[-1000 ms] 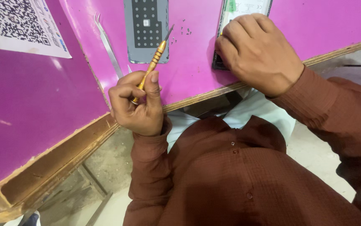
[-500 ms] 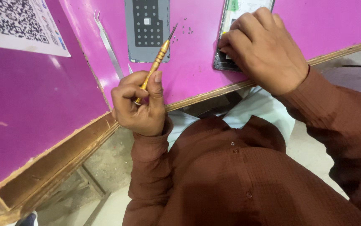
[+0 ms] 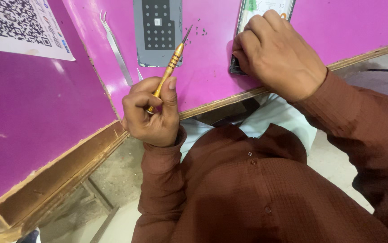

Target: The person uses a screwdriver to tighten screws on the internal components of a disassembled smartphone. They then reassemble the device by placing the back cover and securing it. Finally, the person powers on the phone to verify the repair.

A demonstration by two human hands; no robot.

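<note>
Left hand grips a gold screwdriver; right hand curls closed on an opened phone, small screws between.

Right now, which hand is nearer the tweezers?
Left. The left hand, gripping the screwdriver, sits just beside the tweezers; the right hand rests on the phone, farther off.

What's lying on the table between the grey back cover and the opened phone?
In the head view, a scatter of tiny screws lies on the pink table between the grey back cover and the opened phone; the screwdriver tip points toward them.
</note>
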